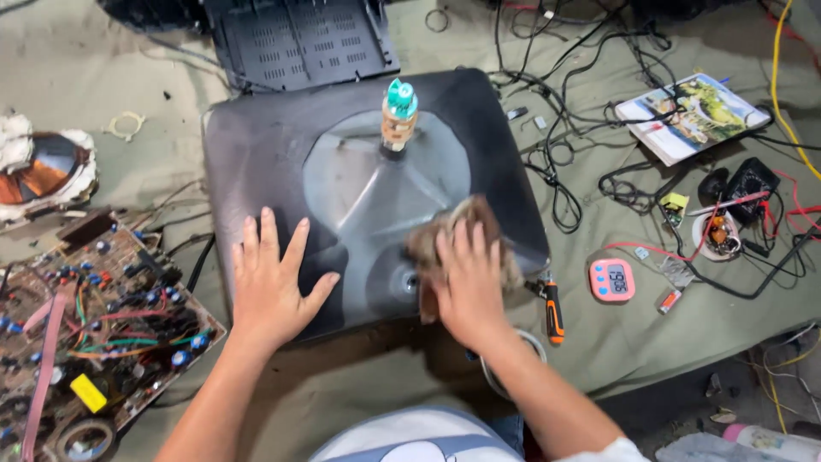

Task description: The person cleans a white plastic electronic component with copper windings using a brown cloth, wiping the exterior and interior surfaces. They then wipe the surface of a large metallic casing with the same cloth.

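A dark picture tube [256, 145] lies face down on the cloth-covered floor, its funnel and neck [398, 115] pointing up at me. My left hand [272, 278] rests flat and spread on the tube's near left side. My right hand [466, 282] presses a brownish rag [457, 222] against the tube's near right side. A small round socket [409, 279] on the funnel shows between the two hands.
A circuit board [85, 325] with coloured wires lies at the left, a black vented back cover [299, 38] behind the tube. Tangled black cables [564, 111], a booklet [688, 115], a pink digital timer [612, 280], a multimeter [748, 184] and an orange-handled screwdriver [553, 310] lie at the right.
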